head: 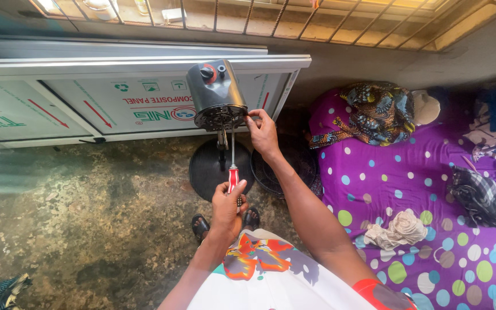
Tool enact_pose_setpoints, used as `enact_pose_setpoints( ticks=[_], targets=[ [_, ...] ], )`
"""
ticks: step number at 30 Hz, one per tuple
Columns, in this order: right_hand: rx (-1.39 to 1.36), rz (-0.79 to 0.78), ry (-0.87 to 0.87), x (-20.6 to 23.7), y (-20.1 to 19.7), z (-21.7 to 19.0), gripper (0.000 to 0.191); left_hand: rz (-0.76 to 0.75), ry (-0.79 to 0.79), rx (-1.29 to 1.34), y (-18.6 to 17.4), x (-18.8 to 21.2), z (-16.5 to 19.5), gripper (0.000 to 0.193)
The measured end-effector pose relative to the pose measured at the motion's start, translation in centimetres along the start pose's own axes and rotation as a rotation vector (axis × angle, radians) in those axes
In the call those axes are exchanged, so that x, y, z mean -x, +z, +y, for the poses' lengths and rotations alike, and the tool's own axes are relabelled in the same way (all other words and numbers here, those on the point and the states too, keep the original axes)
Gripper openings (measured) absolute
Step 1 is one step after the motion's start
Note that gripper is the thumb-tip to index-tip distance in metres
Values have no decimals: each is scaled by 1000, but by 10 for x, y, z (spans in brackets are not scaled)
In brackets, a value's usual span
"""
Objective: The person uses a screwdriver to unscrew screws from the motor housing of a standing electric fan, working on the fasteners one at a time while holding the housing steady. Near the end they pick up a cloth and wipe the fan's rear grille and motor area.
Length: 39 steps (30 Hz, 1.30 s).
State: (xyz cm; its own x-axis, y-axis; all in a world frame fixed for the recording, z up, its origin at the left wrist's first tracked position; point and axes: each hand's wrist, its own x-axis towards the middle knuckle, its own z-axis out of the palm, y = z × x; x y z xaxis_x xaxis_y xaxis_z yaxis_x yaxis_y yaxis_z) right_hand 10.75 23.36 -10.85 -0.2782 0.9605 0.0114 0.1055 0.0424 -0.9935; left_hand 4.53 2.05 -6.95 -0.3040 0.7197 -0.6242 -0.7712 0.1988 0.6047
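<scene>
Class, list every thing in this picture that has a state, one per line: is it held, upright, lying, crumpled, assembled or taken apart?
Grey fan motor housing: upright on its stand, no blades or grille fitted.
Red-handled screwdriver: held upright, tip up at the housing.
Left hand: closed around the screwdriver handle.
Right hand: fingertips on the housing's rim.
Round black base: flat on the floor.
Black fan grille: detached, lying on the floor.
White cloth: crumpled on the purple spotted sheet.

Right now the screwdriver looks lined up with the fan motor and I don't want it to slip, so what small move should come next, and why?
Probably turn the red-handled screwdriver gently while pressing upward. Its tip meets the underside of the grey fan motor housing, the left hand grips the handle, and the right hand steadies the housing rim.
</scene>
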Motion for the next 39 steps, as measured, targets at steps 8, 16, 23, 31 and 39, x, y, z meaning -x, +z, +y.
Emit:
enact_pose_setpoints(
  ticks=[8,16,23,31,39],
  targets=[
    [25,8,-4,2,0,-3,16,-206,-302,272,-12,-1,7,49],
    [21,-5,-11,0,1,-1,16,-80,-32,-13,-4,-3,-2,32],
    [13,-5,0,-2,0,-1,16,-150,-269,173,6,14,22,40],
    [5,-8,5,-1,-1,1,16,-132,-160,-16,7,8,9,35],
    [-14,-12,-1,-1,0,-1,15,19,-40,-25,3,-2,-3,36]
  ],
)
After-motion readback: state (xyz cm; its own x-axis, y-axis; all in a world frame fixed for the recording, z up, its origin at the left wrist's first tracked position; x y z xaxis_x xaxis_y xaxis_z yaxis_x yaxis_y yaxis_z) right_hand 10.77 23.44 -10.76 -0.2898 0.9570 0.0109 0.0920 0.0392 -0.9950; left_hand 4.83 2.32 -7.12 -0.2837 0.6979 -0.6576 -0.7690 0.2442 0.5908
